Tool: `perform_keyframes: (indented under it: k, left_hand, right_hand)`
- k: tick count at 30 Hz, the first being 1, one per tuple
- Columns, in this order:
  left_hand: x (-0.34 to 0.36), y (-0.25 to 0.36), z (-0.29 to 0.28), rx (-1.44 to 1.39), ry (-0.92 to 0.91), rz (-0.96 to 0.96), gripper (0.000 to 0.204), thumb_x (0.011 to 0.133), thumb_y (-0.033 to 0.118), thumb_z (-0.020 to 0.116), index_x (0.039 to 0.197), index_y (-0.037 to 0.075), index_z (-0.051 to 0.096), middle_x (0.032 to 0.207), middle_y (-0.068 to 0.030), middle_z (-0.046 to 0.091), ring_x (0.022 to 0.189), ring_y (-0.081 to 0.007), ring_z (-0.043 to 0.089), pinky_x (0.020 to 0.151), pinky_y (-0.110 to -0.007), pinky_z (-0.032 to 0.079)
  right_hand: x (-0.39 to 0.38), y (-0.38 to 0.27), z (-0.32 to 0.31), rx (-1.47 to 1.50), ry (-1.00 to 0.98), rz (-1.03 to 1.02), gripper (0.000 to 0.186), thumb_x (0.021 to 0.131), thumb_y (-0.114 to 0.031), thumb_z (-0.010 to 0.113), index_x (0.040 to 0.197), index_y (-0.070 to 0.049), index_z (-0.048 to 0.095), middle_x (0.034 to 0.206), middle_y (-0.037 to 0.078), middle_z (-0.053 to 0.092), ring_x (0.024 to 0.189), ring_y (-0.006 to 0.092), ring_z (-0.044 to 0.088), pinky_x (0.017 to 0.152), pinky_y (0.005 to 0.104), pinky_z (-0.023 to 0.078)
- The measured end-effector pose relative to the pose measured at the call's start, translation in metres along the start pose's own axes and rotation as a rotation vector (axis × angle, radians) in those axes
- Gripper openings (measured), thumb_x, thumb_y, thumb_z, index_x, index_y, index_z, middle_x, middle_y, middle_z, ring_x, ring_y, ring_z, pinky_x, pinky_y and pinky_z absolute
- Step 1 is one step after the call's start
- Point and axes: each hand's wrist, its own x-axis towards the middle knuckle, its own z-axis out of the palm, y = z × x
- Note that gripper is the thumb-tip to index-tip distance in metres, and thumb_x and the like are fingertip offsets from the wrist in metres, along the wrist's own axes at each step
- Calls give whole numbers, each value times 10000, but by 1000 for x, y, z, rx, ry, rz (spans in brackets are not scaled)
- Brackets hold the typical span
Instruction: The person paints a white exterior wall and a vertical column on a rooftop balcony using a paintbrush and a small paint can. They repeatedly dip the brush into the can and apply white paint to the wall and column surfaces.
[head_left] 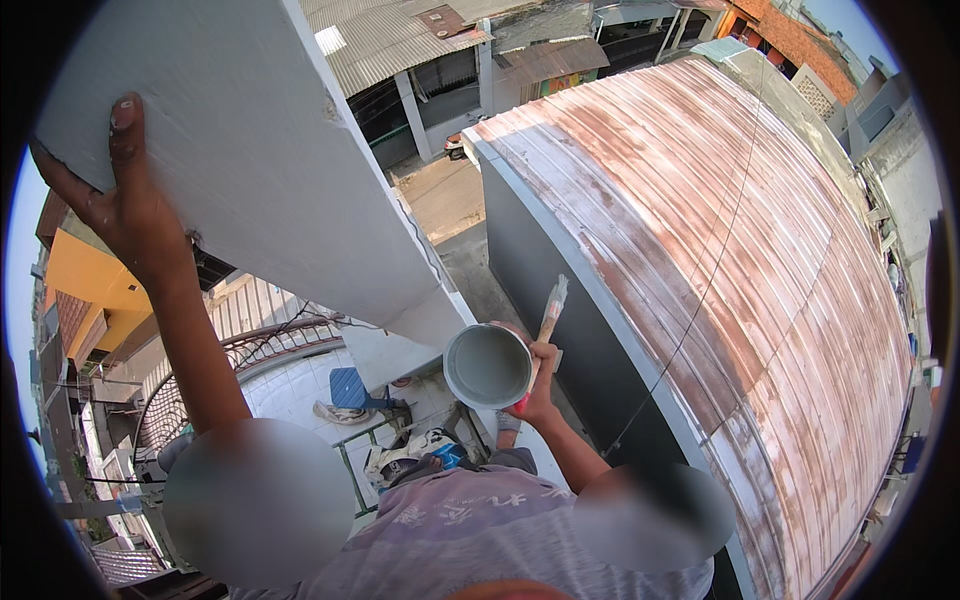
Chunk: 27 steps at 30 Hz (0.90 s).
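My left hand (143,215) is raised at the upper left, braced against the edge of a pale grey wall (230,130). Its visible fingers are stretched apart, and one lies flat on the wall face. Low in the middle, my right hand (538,385) is closed round the side of a round paint can (487,367), whose open top shows grey inside. The same hand holds a paintbrush (552,310) upright beside the can. Its bristles look whitish and point away from me. Part of the right hand's grip is hidden behind the can.
A curved, rust-stained metal roof (720,230) fills the right side, with a dark grey wall (540,270) below its edge. Thin cables (690,330) cross over it. Far below lie a tiled balcony (290,385) with a curved railing (190,375), a blue stool (350,388) and a bundled sack (420,455).
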Motion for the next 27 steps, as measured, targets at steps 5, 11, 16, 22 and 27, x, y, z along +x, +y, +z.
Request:
perform_keyframes:
  k: [5, 11, 16, 22, 27]
  left_hand:
    - [-1, -7, -9, 97, -4, -36, 970, 884, 608, 742, 1611, 164, 278, 1503, -195, 471, 1373, -418, 502, 1100, -540, 488]
    - [-2, -11, -1, 26, 9, -57, 928, 897, 582, 743, 1600, 157, 313, 1474, -192, 480, 1397, -380, 488, 1128, -553, 435]
    - [1, -7, -9, -269, -101, -12, 912, 869, 473, 821, 1538, 78, 345, 1389, -176, 513, 1299, -342, 523, 1086, -491, 418]
    - [12, -20, 18, -305, -50, 314, 1074, 833, 401, 851, 1646, 110, 213, 1573, -222, 334, 1480, -440, 337, 1194, -631, 276]
    - [4, 8, 4, -274, -221, 24, 1166, 820, 455, 834, 1675, 117, 117, 1710, -264, 128, 1594, -497, 79, 1183, -780, 126]
  right_hand:
    - [7, 32, -11, 41, -25, 12, 856, 731, -169, 980, 1203, -192, 266, 1541, 376, 377, 1375, 412, 538, 1109, 473, 474]
    - [-3, 34, -8, -56, -35, 139, 879, 717, -213, 992, 1204, -182, 261, 1548, 353, 385, 1390, 395, 525, 1127, 478, 453]
    - [-30, 18, 3, -209, -21, 178, 966, 645, -232, 1017, 1263, -123, 282, 1449, 227, 478, 1335, 323, 540, 1132, 478, 425]
    - [-59, 0, 43, -266, 94, 198, 968, 605, -77, 989, 1389, -6, 427, 1336, 149, 588, 1159, 274, 631, 1033, 440, 530]
    - [-76, -10, 48, -166, 125, 250, 829, 665, -35, 939, 1381, 34, 526, 1325, 171, 633, 1132, 292, 653, 1013, 446, 548]
